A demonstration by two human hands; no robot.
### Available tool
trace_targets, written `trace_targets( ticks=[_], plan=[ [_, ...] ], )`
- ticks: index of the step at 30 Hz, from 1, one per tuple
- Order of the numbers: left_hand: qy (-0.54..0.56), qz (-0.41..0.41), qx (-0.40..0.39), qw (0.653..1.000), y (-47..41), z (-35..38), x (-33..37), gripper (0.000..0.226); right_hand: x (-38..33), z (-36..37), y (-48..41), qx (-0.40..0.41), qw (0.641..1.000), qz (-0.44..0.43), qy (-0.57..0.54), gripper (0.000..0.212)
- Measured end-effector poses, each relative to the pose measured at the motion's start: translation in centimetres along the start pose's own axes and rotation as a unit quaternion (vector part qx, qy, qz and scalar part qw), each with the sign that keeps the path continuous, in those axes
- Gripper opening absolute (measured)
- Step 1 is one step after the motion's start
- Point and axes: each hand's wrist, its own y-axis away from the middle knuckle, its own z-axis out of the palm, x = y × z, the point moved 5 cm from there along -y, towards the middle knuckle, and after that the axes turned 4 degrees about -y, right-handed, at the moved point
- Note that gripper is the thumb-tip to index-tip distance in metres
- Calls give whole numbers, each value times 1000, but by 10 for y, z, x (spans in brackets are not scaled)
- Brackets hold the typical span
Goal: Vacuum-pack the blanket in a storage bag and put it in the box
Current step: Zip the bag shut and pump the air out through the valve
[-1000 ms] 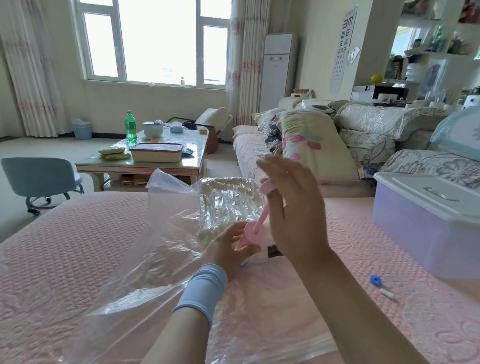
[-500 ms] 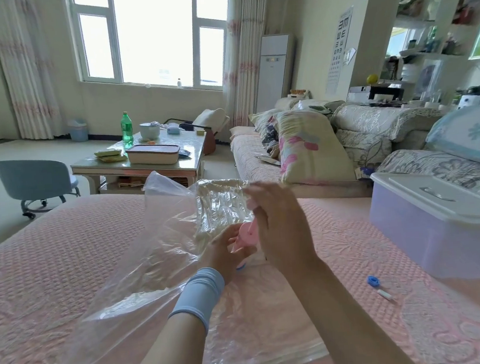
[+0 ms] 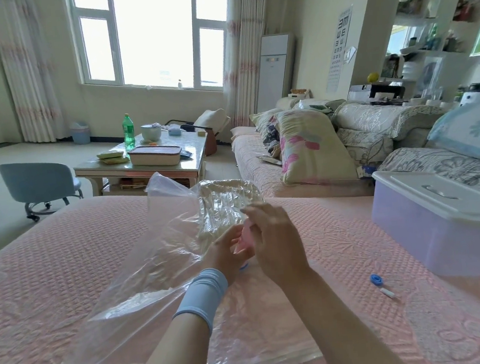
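Note:
A clear plastic storage bag (image 3: 160,276) lies on the pink bed cover, with a pale folded blanket (image 3: 223,209) shrunk tight inside its far end. A small pink hand pump (image 3: 245,236) stands on the bag's valve. My left hand (image 3: 224,252), with a light blue wristband, grips the pump's base. My right hand (image 3: 276,242) grips the pump's handle from above and hides most of it. A lidded translucent storage box (image 3: 428,223) sits on the bed at the right.
A blue valve cap (image 3: 375,280) and a small white clip (image 3: 387,293) lie on the pink bed cover (image 3: 52,270) right of my arm. Beyond the bed stand a sofa with pillows (image 3: 311,146), a coffee table (image 3: 144,164) and a grey chair (image 3: 38,182).
My right hand has pushed the pump handle down from its raised position toward the base. My left hand stayed on the pump's base.

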Motion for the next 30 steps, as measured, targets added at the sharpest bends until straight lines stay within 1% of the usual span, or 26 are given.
trace_targets(
  ticks=[2,4,5,7,8,9,11,12,13,14,15,16,17,18,20,21,23,24,25,26,28,29,30],
  plan=[
    [18,-1,4,1000,-1,-1,0,49,-21,-33,-13,107,992,-68,-19,30],
    [15,-1,5,1000,-3,-1,-2,52,-35,-61,-20,203,972,-113,-36,29],
    [14,0,5,1000,-4,0,-3,53,-38,-68,-21,231,964,-121,-41,29],
    [15,-2,5,1000,-4,2,-3,52,-36,-65,-20,246,961,-115,-51,31],
    [17,-2,6,1000,-4,2,-3,52,-31,-57,-18,232,965,-107,-55,32],
    [18,-3,4,1000,-4,3,-3,51,-23,-45,-15,199,975,-89,-52,34],
    [10,-4,1,1000,-4,3,-2,46,-1,-11,-4,70,997,-25,-27,36],
    [-1,-3,-5,1000,-3,4,-1,42,9,5,3,2,1000,7,-10,35],
    [-13,-2,-9,1000,-2,4,-1,39,15,16,10,-45,999,29,0,34],
    [-22,-1,-9,1000,-2,4,-1,40,17,20,12,-66,997,35,1,32],
    [-22,-3,-7,1000,-1,3,-1,41,15,17,10,-62,998,31,-4,31],
    [-14,-4,-4,1000,-2,2,-1,41,10,8,4,-41,999,15,-12,31],
    [-2,-4,-2,1000,-2,2,-2,41,1,-4,-4,-3,1000,-12,-21,31],
    [6,-4,0,1000,-3,1,-3,43,-10,-21,-12,50,997,-48,-30,30],
    [11,-2,2,1000,-4,-1,-3,49,-30,-53,-21,162,979,-116,-45,28],
    [7,-2,0,1000,-4,-1,-3,50,-35,-64,-23,204,969,-131,-52,29],
    [-4,-1,-1,1000,-4,0,-2,52,-38,-70,-23,238,960,-133,-60,30],
    [-4,-1,-1,1000,-4,1,-2,52,-35,-64,-21,231,963,-125,-60,31],
    [-1,-3,-3,1000,-4,2,-3,53,-29,-53,-18,208,970,-111,-56,32],
    [1,-6,-5,1000,-4,3,-3,52,-20,-38,-13,165,981,-87,-50,34],
    [-5,-8,-7,1000,-2,4,-1,44,2,-3,-1,29,999,-17,-32,35],
    [-15,-8,-10,1000,-2,4,-3,40,11,11,6,-30,999,13,-18,34],
    [-24,-6,-11,1000,-2,5,-3,41,16,18,10,-66,997,33,-10,32]
  ],
)
